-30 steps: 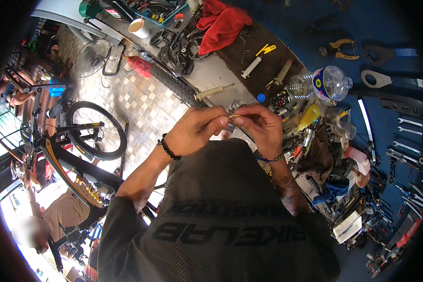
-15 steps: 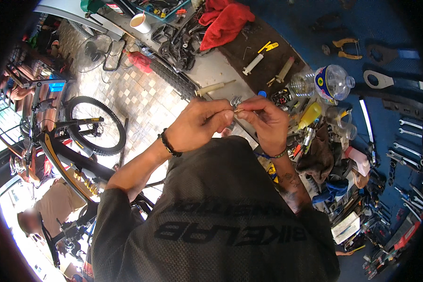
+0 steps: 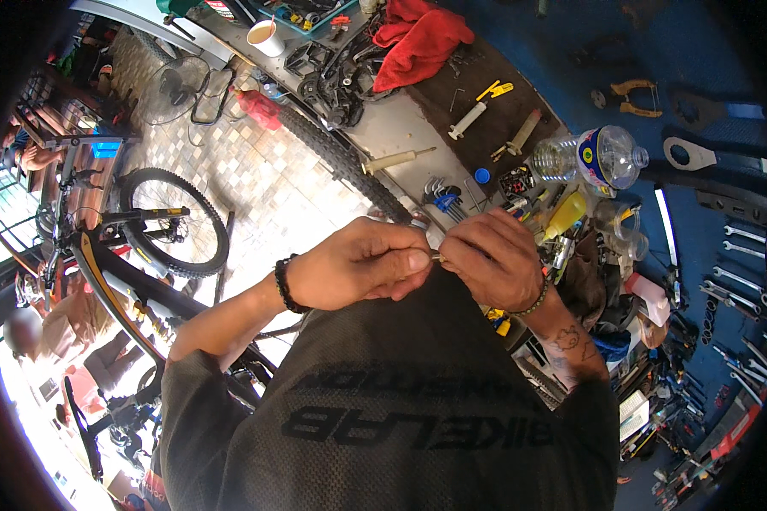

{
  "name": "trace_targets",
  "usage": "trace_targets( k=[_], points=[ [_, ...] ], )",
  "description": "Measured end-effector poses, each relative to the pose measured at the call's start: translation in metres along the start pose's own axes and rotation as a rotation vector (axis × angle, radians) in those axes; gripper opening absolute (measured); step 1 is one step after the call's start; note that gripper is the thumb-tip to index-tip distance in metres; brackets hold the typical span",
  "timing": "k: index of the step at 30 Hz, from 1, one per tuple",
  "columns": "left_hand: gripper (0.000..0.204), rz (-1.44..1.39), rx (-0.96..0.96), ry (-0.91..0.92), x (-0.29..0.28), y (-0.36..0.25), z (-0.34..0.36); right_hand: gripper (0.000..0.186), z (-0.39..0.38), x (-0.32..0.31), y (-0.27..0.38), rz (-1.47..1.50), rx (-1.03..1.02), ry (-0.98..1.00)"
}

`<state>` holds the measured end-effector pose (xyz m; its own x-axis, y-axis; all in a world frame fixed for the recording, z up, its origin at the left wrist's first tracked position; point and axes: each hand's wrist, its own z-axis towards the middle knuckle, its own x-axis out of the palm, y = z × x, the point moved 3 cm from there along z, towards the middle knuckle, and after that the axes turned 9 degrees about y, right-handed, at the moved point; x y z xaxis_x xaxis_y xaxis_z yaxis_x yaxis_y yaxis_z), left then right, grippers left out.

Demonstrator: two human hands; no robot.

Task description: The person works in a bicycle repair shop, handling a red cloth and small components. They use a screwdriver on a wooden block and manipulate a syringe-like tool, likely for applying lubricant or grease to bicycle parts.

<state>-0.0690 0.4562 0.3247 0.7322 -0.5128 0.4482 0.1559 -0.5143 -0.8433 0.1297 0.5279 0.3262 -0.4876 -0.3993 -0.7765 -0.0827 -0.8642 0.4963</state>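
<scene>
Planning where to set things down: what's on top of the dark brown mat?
On the dark brown mat: a yellow tool, a hex key, a white syringe and a duller syringe. The red cloth covers one edge; anything beneath it is hidden.

Red cloth (image 3: 413, 51) overlapping brown mat (image 3: 435, 98). White cup (image 3: 266, 40) beside blue tray (image 3: 317, 31). Fan (image 3: 175, 90) on tiled floor (image 3: 247, 175). Yellow-handled pliers (image 3: 629, 87), combination wrenches (image 3: 744, 234) on blue panel (image 3: 694, 243). Clear bottle (image 3: 595, 159) near yellow squeeze bottle (image 3: 565, 215).
</scene>
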Motion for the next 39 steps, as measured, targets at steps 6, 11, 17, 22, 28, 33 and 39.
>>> trace_targets(
  k=[6, 11, 17, 22, 28, 33, 39],
  points=[
    [0.030, 0.166, 0.053, -0.187, 0.004, 0.010, 0.001, 0.016, -0.008, 0.016, 0.001, 0.133, 0.131, -0.051],
    [0.018, 0.479, 0.122, -0.333, 0.002, 0.020, 0.004, 0.012, -0.017, 0.045, 0.006, 0.379, 0.370, -0.125],
    [0.013, 0.612, 0.071, -0.297, -0.019, 0.057, 0.014, 0.014, -0.035, 0.074, -0.003, 0.477, 0.591, -0.049],
    [0.019, 0.281, -0.180, -0.131, -0.040, 0.062, 0.019, 0.019, -0.054, 0.077, -0.013, 0.347, 0.575, -0.078],
    [0.024, 1.017, -0.029, -0.462, -0.132, 0.072, 0.039, 0.036, -0.098, 0.086, -0.038, 0.338, 1.009, 0.003],
    [0.053, 1.511, -0.147, -0.674, -0.208, 0.114, 0.093, 0.032, -0.151, 0.112, -0.042, 0.192, 1.209, 0.027],
    [0.042, 1.515, 0.044, -0.813, -0.210, 0.122, 0.082, 0.032, -0.218, 0.106, -0.001, 0.321, 1.457, -0.141]
  ],
)
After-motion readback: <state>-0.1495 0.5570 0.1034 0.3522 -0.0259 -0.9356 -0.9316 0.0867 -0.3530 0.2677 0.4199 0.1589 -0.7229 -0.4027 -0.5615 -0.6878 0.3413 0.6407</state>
